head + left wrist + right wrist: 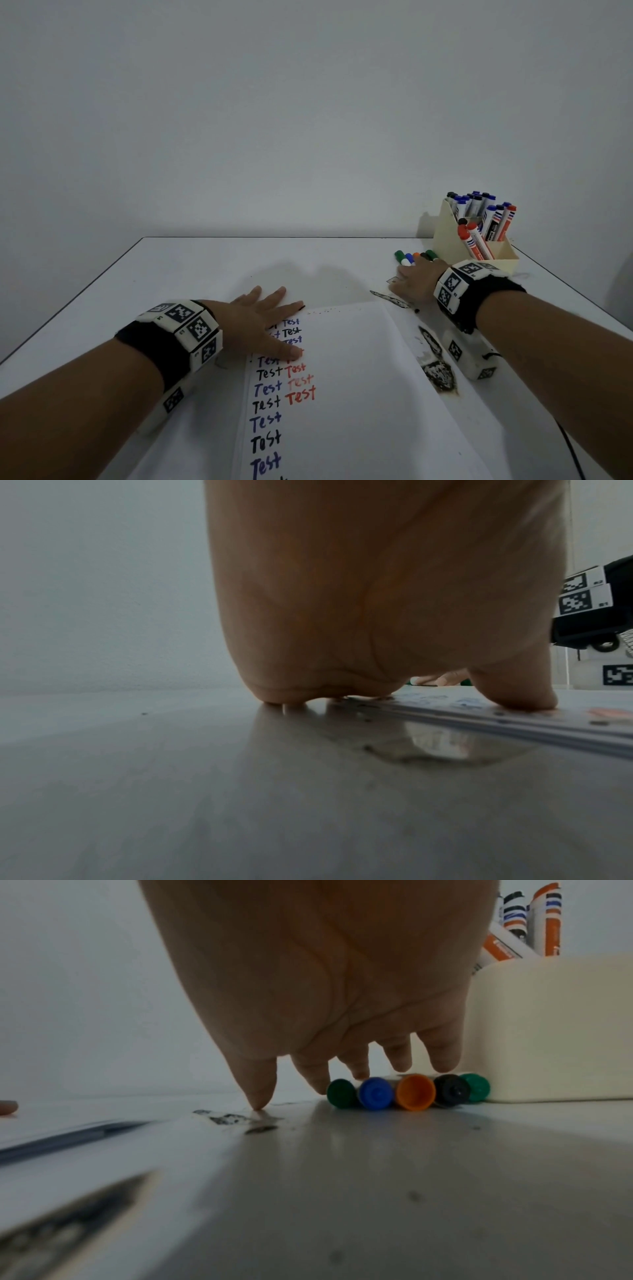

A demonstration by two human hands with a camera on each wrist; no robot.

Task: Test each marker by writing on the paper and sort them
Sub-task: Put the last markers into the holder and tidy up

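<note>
Loose markers [407, 1092]: five, capped, lying side by side in one row on the table [205, 267], far right, just beside the cream holder [445, 236]. Caps, in the right wrist view, run green, blue, orange, black, green and face back toward the person; long axes therefore point away, toward the far edge.

Right hand [416, 279]: nearer by far. Palm down, fingers [441, 1056] extended over the row, tips at or just above the barrels; contact cannot be confirmed. Nothing gripped. Thumb tip rests on the table beside a dark smear.

Left hand [260, 315]: well apart from the row. Flat, fingers spread, pressing the top left corner of the paper [359, 377]; holds nothing.

Paper: between the two hands, bearing columns of "Test" in black, blue and red.

Holder: upright markers [479, 209] in its compartments.

Judgement: the next pick falls to the right hand, closing across a barrel.
</note>
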